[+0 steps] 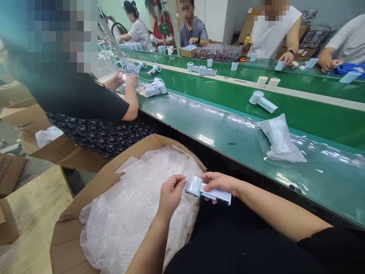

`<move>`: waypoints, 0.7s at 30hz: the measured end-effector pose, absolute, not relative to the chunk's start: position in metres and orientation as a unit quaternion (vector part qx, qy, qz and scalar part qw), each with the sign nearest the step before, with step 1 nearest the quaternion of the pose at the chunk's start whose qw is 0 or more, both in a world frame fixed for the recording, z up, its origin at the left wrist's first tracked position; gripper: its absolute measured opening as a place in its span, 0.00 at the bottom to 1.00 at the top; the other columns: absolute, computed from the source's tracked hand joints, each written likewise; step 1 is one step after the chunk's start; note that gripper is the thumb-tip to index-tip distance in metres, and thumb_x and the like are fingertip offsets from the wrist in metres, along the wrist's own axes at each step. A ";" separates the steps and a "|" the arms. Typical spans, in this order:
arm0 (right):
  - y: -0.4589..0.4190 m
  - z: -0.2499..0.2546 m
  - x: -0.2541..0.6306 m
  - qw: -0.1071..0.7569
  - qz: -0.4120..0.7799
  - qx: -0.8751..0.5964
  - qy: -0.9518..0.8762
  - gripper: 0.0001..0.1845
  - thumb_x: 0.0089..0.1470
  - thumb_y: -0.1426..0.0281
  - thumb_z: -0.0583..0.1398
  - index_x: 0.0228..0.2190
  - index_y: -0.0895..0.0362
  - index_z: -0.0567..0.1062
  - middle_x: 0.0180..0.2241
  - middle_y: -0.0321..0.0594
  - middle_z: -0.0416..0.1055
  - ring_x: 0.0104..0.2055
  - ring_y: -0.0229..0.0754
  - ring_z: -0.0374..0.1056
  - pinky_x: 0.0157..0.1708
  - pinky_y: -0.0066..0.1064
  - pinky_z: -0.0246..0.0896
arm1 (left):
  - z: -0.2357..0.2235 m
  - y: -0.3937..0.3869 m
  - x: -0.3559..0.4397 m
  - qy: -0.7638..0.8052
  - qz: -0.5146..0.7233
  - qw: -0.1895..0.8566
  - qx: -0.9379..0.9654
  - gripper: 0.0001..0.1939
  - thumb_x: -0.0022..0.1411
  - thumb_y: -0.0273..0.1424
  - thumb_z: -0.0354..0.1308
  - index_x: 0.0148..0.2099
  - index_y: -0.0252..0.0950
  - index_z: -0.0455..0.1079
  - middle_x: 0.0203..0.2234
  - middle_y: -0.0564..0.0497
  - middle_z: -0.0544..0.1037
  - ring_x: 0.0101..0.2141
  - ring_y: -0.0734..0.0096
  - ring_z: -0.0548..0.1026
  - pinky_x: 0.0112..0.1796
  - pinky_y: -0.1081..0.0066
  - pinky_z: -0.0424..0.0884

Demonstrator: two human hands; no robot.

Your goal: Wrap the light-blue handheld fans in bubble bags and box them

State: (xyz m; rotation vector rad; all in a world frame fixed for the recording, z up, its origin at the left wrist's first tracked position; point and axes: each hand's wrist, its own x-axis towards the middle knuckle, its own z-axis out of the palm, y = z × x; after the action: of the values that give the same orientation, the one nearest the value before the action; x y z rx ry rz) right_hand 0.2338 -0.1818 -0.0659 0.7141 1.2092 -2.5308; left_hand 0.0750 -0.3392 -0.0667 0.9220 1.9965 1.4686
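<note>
I hold a small pale blue handheld device with a round head and a straight handle over my lap. My right hand is closed round its handle. My left hand is curled at the round head, its fingertips touching it. Below my hands stands an open cardboard box full of clear bubble-wrap bags. A filled bubble-wrap bag lies on the green table ahead of me.
A person in a black top sits to my left handling similar devices. More devices and white cups lie on the green belts. Several people work across the line. Cardboard boxes stand on the floor at left.
</note>
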 end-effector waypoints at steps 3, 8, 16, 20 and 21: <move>-0.184 -0.060 0.241 0.076 -0.867 0.268 0.414 0.25 0.39 0.71 0.68 0.40 0.59 0.66 0.41 0.44 0.70 0.29 0.46 0.75 0.18 0.29 0.69 | -0.061 -0.347 0.088 0.722 0.449 0.085 0.520 0.07 0.61 0.28 0.52 0.36 0.37 0.71 0.29 0.48 0.76 0.32 0.67 0.74 0.35 0.68 0.71; -0.197 -0.056 0.250 0.016 -0.829 0.306 0.467 0.24 0.40 0.71 0.67 0.39 0.58 0.64 0.49 0.47 0.65 0.28 0.44 0.75 0.18 0.31 0.69 | -0.082 -0.356 0.096 0.752 0.321 -0.066 0.571 0.09 0.62 0.24 0.48 0.41 0.35 0.68 0.30 0.46 0.75 0.32 0.65 0.74 0.35 0.66 0.72; -0.220 -0.054 0.244 0.001 -0.811 0.334 0.480 0.28 0.43 0.70 0.65 0.47 0.57 0.65 0.49 0.50 0.63 0.25 0.38 0.72 0.17 0.31 0.68 | -0.079 -0.351 0.111 0.736 0.381 -0.153 0.538 0.07 0.59 0.22 0.52 0.39 0.36 0.68 0.29 0.48 0.74 0.33 0.67 0.74 0.34 0.69 0.72; -0.218 -0.051 0.249 -0.003 -0.826 0.316 0.467 0.27 0.42 0.69 0.66 0.45 0.58 0.66 0.48 0.49 0.66 0.27 0.40 0.73 0.17 0.32 0.69 | -0.082 -0.366 0.111 0.725 0.362 -0.174 0.559 0.08 0.59 0.21 0.52 0.41 0.36 0.68 0.29 0.47 0.74 0.33 0.66 0.73 0.37 0.68 0.72; -0.219 -0.052 0.250 -0.008 -0.814 0.320 0.484 0.26 0.42 0.69 0.66 0.45 0.57 0.66 0.47 0.48 0.66 0.26 0.39 0.72 0.17 0.31 0.68 | -0.088 -0.369 0.112 0.733 0.358 -0.159 0.556 0.08 0.59 0.22 0.52 0.40 0.36 0.68 0.29 0.47 0.74 0.33 0.65 0.73 0.37 0.67 0.71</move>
State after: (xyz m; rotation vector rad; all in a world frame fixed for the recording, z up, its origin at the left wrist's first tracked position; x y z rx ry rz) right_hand 0.2503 -0.2187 -0.0524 1.0111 1.5288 -2.5709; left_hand 0.1115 -0.3688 -0.0880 1.9490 2.5700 1.2565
